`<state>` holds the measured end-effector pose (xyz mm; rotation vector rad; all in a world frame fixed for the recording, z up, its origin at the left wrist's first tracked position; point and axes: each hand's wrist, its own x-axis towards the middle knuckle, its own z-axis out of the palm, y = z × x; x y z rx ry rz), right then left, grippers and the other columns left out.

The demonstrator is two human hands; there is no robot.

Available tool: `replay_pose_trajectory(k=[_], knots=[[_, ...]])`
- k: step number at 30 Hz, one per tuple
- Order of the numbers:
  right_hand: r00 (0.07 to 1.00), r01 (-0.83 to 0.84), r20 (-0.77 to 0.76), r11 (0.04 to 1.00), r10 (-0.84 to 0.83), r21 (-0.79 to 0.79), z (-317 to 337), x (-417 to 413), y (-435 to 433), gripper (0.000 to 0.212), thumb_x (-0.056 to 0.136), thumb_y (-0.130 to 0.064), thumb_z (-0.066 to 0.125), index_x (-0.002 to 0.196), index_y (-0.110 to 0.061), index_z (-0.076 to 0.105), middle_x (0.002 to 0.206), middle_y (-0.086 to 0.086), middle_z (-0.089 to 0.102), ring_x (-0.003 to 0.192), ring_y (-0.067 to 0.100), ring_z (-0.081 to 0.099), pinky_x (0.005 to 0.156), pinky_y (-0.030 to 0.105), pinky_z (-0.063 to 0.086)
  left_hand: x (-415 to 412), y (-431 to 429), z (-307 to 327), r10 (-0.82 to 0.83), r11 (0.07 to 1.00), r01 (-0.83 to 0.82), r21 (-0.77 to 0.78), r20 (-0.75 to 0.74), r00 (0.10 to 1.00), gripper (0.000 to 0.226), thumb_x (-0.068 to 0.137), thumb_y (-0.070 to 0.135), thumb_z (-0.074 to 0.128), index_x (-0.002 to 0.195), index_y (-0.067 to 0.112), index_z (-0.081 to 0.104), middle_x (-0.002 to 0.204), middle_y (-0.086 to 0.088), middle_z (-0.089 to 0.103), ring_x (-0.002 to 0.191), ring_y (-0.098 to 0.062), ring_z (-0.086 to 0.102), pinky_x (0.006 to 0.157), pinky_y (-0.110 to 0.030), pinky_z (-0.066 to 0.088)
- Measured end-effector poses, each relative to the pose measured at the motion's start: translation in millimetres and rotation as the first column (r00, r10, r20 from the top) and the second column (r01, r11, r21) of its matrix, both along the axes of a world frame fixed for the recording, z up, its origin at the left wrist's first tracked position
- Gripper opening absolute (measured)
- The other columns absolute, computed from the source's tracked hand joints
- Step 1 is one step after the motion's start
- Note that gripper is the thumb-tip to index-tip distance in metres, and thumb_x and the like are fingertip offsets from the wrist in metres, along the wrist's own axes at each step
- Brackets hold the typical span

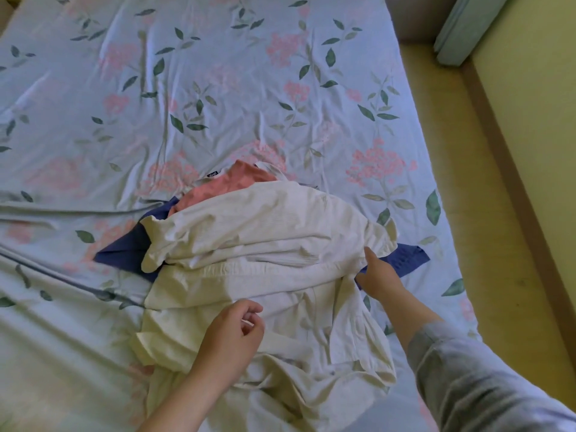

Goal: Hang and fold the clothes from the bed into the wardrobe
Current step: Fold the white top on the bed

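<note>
Left hand [230, 333] hovers over near part of white garment [265, 232], fingers [252, 310] loosely curled, grasping nothing. Right hand [378, 277], grey sleeve [467, 385] behind it, is at the white garment's right edge, thumb on top, other fingers tucked under the cloth; cannot tell if they have clenched on it. White garment is crumpled, top of a pile on the bed [218, 73], hanging toward the near edge. Risks, judged: a one-sided pull from the right edge would likely drag the whole heap or bunch it further; fingers under the hem may also catch the blue garment [124, 251] lying directly beneath, poking out left and right of the white one, so two pieces lift together. Near portion could slide off the bed edge if released. Pink garment [230, 185] sits just beyond the white one, partly under it, so it is blocked until the white goes. Further beyond, only rumpled floral sheet. Right of the pile, yellowish floor [530, 88]; far right, a folded pale green item [464, 26]. Wardrobe and hangers not in view.
</note>
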<state>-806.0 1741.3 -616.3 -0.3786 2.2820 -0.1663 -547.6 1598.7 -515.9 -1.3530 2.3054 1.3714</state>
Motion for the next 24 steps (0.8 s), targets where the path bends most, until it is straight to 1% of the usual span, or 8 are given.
replay_pose_trajectory(k=[2, 3, 6, 8, 12, 16, 20, 24], knots=[[1.000, 0.007, -0.029, 1.000, -0.006, 0.022, -5, 1, 0, 0.051, 0.097, -0.013, 0.046, 0.147, -0.011, 0.033, 0.114, 0.014, 0.061, 0.099, 0.029, 0.059, 0.069, 0.031, 0.046, -3, 1, -4, 0.008, 1.000, -0.008, -0.013, 0.001, 1.000, 0.012, 0.091, 0.016, 0.059, 0.099, 0.023, 0.065, 0.093, 0.004, 0.064, 0.075, -0.006, 0.060, 0.067, -0.015, 0.046], [0.998, 0.030, -0.060, 1.000, -0.029, 0.008, -6, 3, 1, 0.041, 0.096, -0.010, 0.046, 0.137, -0.007, 0.045, 0.114, 0.015, 0.062, 0.099, 0.030, 0.059, 0.070, 0.032, 0.046, -4, 2, -5, 0.016, 1.000, -0.016, -0.016, 0.004, 1.000, 0.012, 0.091, 0.015, 0.059, 0.098, 0.023, 0.065, 0.093, 0.004, 0.064, 0.074, -0.006, 0.060, 0.066, -0.014, 0.045], [0.981, 0.096, -0.167, 0.994, -0.103, -0.053, 0, 8, 13, 0.027, 0.091, 0.000, 0.046, 0.114, -0.002, 0.061, 0.098, 0.017, 0.066, 0.080, 0.028, 0.056, 0.061, 0.032, 0.043, -8, 6, -5, 0.008, 1.000, -0.008, -0.016, 0.005, 1.000, 0.012, 0.091, 0.016, 0.059, 0.097, 0.025, 0.064, 0.094, 0.004, 0.064, 0.071, -0.002, 0.058, 0.061, -0.009, 0.041], [0.968, 0.090, -0.227, 0.993, -0.106, -0.082, 13, 9, 22, 0.023, 0.087, 0.004, 0.048, 0.097, -0.001, 0.067, 0.086, 0.017, 0.068, 0.076, 0.031, 0.062, 0.058, 0.032, 0.044, -12, 9, -1, -0.011, 1.000, 0.011, -0.011, -0.002, 1.000, 0.012, 0.091, 0.017, 0.059, 0.097, 0.026, 0.063, 0.095, 0.005, 0.063, 0.070, -0.001, 0.058, 0.061, -0.008, 0.040], [0.958, 0.041, -0.271, 0.981, -0.092, -0.188, 52, 17, 39, 0.016, 0.086, -0.001, 0.052, 0.074, -0.005, 0.062, 0.069, 0.012, 0.064, 0.065, 0.028, 0.060, 0.051, 0.029, 0.034, -20, 14, 20, -0.053, 0.999, 0.053, -0.004, -0.010, 0.999, 0.012, 0.092, 0.019, 0.058, 0.097, 0.030, 0.062, 0.097, 0.004, 0.062, 0.074, -0.004, 0.059, 0.064, -0.012, 0.041], [0.946, 0.083, -0.253, 0.908, -0.201, -0.410, 108, 33, 54, 0.014, 0.091, -0.014, 0.058, 0.077, -0.012, 0.058, 0.061, 0.003, 0.056, 0.054, 0.016, 0.048, 0.049, 0.030, 0.034, -29, 20, 52, -0.085, 0.996, 0.084, -0.023, -0.037, 0.996, 0.012, 0.091, 0.020, 0.058, 0.097, 0.029, 0.063, 0.096, 0.003, 0.063, 0.076, -0.006, 0.060, 0.068, -0.017, 0.045], [0.958, 0.078, -0.180, 0.809, -0.222, -0.583, 177, 55, 61, 0.010, 0.094, -0.017, 0.061, 0.084, -0.020, 0.057, 0.072, -0.005, 0.065, 0.068, 0.010, 0.062, 0.060, 0.028, 0.049, -38, 27, 94, -0.130, 0.991, 0.128, -0.031, -0.095, 0.987, 0.018, 0.087, 0.019, 0.065, 0.103, 0.026, 0.062, 0.104, 0.002, 0.060, 0.083, -0.010, 0.060, 0.075, -0.022, 0.049], [0.959, 0.044, -0.165, 0.693, -0.232, -0.720, 250, 72, 59, 0.013, 0.092, -0.016, 0.064, 0.084, -0.025, 0.058, 0.078, -0.010, 0.066, 0.077, 0.002, 0.064, 0.069, 0.022, 0.052, -45, 33, 144, -0.229, 0.964, 0.198, -0.178, -0.172, 0.958, 0.050, 0.081, 0.028, 0.077, 0.124, 0.019, 0.054, 0.121, 0.006, 0.045, 0.108, -0.009, 0.049, 0.093, -0.019, 0.038]])
